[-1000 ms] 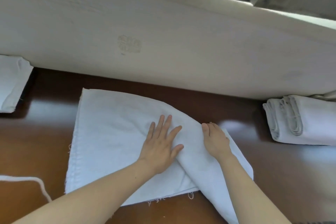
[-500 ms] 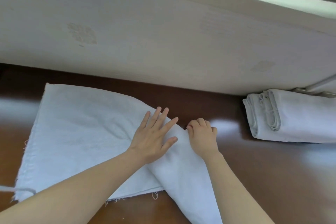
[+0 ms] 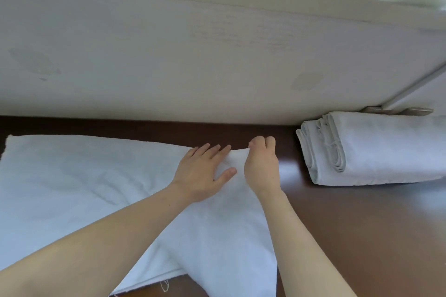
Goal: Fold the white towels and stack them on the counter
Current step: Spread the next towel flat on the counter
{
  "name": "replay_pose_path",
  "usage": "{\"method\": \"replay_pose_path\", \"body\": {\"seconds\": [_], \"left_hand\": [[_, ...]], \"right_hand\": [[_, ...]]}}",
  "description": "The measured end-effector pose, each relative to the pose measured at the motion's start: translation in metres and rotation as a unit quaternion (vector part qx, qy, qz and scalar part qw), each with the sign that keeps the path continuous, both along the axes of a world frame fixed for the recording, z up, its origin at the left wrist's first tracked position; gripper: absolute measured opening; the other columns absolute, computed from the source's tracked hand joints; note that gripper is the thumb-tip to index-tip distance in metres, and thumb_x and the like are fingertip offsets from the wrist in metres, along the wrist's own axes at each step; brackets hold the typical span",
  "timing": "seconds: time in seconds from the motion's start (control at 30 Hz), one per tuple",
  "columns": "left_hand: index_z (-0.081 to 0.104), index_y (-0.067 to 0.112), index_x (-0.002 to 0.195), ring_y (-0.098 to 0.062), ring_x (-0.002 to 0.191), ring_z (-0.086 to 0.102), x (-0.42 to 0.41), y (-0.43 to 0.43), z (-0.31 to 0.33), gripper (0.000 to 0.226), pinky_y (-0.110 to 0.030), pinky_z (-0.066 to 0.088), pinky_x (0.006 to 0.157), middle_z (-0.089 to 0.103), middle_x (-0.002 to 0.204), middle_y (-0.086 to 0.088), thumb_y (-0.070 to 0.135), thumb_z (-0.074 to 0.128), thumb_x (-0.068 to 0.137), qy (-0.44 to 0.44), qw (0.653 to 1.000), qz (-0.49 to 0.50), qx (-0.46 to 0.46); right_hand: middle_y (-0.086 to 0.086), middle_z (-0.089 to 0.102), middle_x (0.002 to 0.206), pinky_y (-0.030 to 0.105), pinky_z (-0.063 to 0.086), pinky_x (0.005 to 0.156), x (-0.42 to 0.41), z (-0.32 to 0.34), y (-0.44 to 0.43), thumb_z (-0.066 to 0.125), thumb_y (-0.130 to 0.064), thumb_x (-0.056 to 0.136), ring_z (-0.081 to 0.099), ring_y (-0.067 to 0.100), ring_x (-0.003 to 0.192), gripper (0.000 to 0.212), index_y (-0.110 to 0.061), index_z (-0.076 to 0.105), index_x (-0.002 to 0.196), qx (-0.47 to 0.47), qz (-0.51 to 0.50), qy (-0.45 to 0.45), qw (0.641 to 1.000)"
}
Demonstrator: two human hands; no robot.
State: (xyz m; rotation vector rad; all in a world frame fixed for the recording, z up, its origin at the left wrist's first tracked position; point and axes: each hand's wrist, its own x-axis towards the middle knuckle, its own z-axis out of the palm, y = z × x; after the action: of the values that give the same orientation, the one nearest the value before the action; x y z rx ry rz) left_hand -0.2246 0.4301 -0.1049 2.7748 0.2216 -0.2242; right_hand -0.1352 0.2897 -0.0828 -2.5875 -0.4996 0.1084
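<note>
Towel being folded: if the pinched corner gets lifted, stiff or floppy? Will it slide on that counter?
Probably floppy: the towel lies in soft creases and bends where the right hand pinches it. Likely light, being thin. It may slide on the glossy counter unless the left hand presses it flat.

Far side is blocked full width by the pale off-white wall panel, which meets the glossy dark brown wooden counter just behind the work. The right far corner is taken by the stack of folded white towels against that panel. A bare counter strip lies between it and the right hand, with open counter near right. Left and centre are covered by the spread white towel, low and flat, with the left hand just beside the right at its far edge.
</note>
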Motion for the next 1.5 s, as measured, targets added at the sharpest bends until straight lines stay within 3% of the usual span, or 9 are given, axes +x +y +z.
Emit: {"method": "replay_pose_path", "body": {"seconds": [0.2,0.33,0.6,0.73,0.9,1.0,1.1,1.27,1.5], "left_hand": [[-0.013,0.039,0.155,-0.014,0.152,-0.013,0.033,-0.008,-0.008,0.075,-0.034,-0.001,0.123,-0.010,0.166,0.004,0.072,0.000,0.089,-0.034,0.999,0.003,0.020],[-0.020,0.036,0.154,-0.016,0.150,-0.021,0.045,-0.007,-0.024,0.074,-0.036,-0.002,0.124,-0.016,0.165,0.000,0.069,0.005,0.093,-0.047,0.998,0.013,0.049],[-0.015,0.036,0.155,-0.018,0.150,-0.022,0.057,0.000,-0.056,0.076,-0.041,-0.006,0.121,-0.021,0.164,0.001,0.073,-0.009,0.089,-0.041,0.997,0.018,0.066],[-0.012,0.035,0.156,-0.018,0.150,-0.022,0.066,0.002,-0.059,0.078,-0.041,-0.007,0.121,-0.017,0.165,0.001,0.073,-0.007,0.089,-0.045,0.996,0.025,0.076],[-0.008,0.035,0.157,-0.019,0.151,-0.018,0.067,0.002,-0.060,0.075,-0.041,-0.007,0.121,-0.014,0.165,0.000,0.071,-0.005,0.091,-0.038,0.995,0.025,0.093],[-0.005,0.035,0.157,-0.018,0.152,-0.016,0.065,0.003,-0.058,0.070,-0.041,-0.006,0.122,-0.011,0.166,-0.001,0.067,0.002,0.095,-0.036,0.996,0.019,0.084],[-0.005,0.037,0.157,-0.017,0.152,-0.015,0.047,-0.001,-0.048,0.070,-0.041,-0.002,0.123,-0.008,0.166,0.000,0.068,-0.004,0.093,-0.028,0.998,0.015,0.057],[-0.002,0.039,0.157,-0.019,0.152,-0.016,-0.021,-0.026,-0.030,0.075,-0.043,-0.002,0.123,-0.010,0.166,0.003,0.073,-0.002,0.091,-0.024,0.999,-0.002,0.032],[0.011,0.030,0.159,-0.024,0.154,-0.006,-0.061,-0.025,-0.054,0.072,-0.050,0.007,0.122,0.000,0.167,-0.003,0.067,0.012,0.097,0.000,0.997,-0.031,0.065]], "right_hand": [[0.014,0.043,0.116,0.032,0.033,0.058,0.047,-0.002,-0.009,0.038,-0.009,0.103,0.043,0.026,0.066,0.017,-0.001,0.051,0.110,0.008,-0.035,-0.015,0.999],[0.016,0.043,0.113,0.031,0.025,0.054,0.071,-0.008,-0.004,0.036,-0.012,0.105,0.038,0.025,0.066,0.018,0.000,0.050,0.104,-0.018,-0.044,-0.036,0.998],[0.022,0.048,0.098,0.036,0.040,0.066,0.107,-0.051,0.005,0.052,0.005,0.093,0.048,0.035,0.078,0.004,0.001,0.054,0.094,0.007,-0.014,-0.102,0.995],[0.020,0.049,0.097,0.043,0.048,0.066,0.106,-0.063,-0.002,0.048,-0.021,0.097,0.051,0.036,0.081,0.021,-0.002,0.055,0.098,0.005,-0.034,-0.163,0.986],[0.015,0.042,0.148,0.062,0.031,0.102,0.065,-0.072,-0.015,0.043,-0.042,0.099,0.039,0.039,0.135,0.045,-0.020,0.049,0.138,-0.095,-0.004,-0.126,0.987],[0.006,0.028,0.161,0.058,0.015,0.117,0.055,-0.080,-0.021,0.025,-0.055,0.098,0.019,0.032,0.149,0.061,-0.025,0.039,0.149,-0.125,0.065,-0.057,0.988],[0.002,0.013,0.165,0.053,0.000,0.121,0.066,-0.080,-0.023,0.007,-0.059,0.094,0.003,0.027,0.152,0.069,-0.029,0.027,0.154,-0.141,0.083,-0.017,0.986],[-0.001,-0.001,0.166,0.057,-0.011,0.118,0.024,-0.062,-0.017,0.003,-0.061,0.097,-0.009,0.026,0.152,0.068,-0.031,0.008,0.158,-0.160,0.053,0.000,0.986],[-0.005,-0.007,0.165,0.056,-0.008,0.119,-0.042,-0.073,-0.034,0.006,-0.061,0.099,-0.015,0.022,0.151,0.062,-0.039,-0.003,0.156,-0.188,0.074,0.019,0.979]]}}
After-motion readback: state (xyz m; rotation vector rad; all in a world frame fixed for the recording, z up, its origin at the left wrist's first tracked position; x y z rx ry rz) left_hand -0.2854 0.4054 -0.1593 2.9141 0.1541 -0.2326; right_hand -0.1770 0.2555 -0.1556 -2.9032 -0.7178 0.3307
